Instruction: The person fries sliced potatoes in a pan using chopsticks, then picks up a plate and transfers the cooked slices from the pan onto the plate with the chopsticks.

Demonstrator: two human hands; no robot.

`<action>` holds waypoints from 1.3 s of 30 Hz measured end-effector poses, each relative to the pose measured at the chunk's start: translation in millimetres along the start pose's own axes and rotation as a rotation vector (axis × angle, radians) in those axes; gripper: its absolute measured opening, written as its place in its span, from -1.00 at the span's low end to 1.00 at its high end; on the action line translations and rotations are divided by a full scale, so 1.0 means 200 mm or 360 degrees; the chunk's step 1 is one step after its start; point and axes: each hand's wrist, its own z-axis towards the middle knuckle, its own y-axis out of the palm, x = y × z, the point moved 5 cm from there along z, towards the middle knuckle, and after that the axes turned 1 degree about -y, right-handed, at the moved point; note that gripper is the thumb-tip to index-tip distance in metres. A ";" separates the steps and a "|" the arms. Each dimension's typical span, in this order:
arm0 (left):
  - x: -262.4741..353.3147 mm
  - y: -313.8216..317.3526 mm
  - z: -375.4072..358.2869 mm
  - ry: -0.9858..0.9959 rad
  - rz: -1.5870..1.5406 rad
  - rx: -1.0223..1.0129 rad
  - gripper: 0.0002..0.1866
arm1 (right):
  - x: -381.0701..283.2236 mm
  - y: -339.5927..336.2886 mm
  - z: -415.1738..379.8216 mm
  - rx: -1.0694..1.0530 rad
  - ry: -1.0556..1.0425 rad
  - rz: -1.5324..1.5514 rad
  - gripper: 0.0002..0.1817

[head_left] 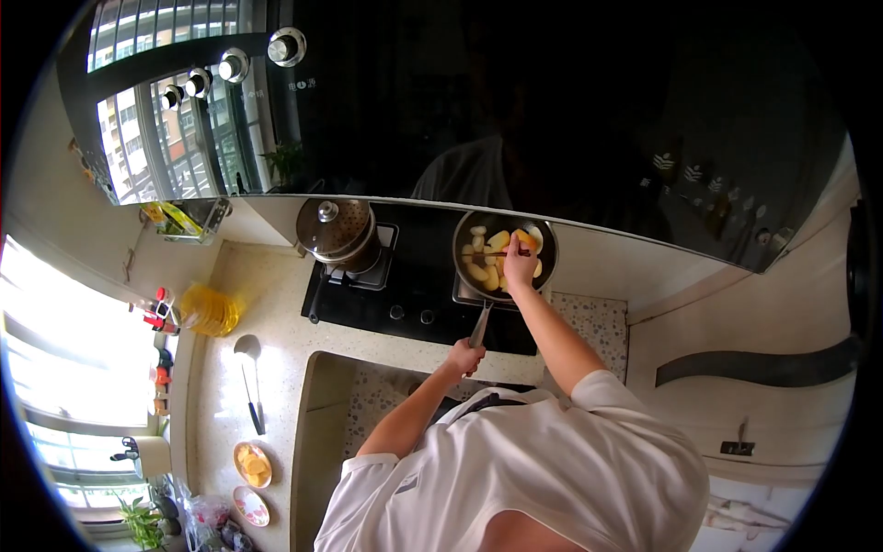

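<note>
A frying pan point(498, 221) sits on the right burner of the black gas stove point(359, 313). Pale yellow chunks point(478, 272), which look like potato, are spread across its base. My left hand point(466, 357) is wrapped round the pan's handle point(480, 326), near its end. Over the right part of the pan, my right hand point(521, 263) is closed on thin brown chopsticks point(485, 254). Their tips reach left among the chunks. Just by that hand's fingers shows a more orange piece point(527, 241).
A lidded pot point(336, 230) occupies the left burner. The dark range hood point(552, 120) overhangs the stove. Leftward on the counter are an oil bottle point(210, 310), a ladle point(248, 346), a bowl point(267, 457) of yellow pieces and a patterned dish point(250, 507).
</note>
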 end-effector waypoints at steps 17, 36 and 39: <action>0.01 0.00 0.00 0.0013 0.0043 0.0069 -0.86 | -0.15 -0.08 -0.17 -0.0305 -0.0690 -0.0258 -0.60; -0.01 0.00 0.02 0.0012 0.0002 0.0028 -0.86 | -0.29 -0.29 -0.19 -0.0699 -0.0715 -0.0105 -0.73; 0.01 0.01 0.00 -0.0021 -0.0004 0.0031 -0.86 | -0.37 -0.31 -0.24 -0.0888 -0.0983 -0.0247 -0.75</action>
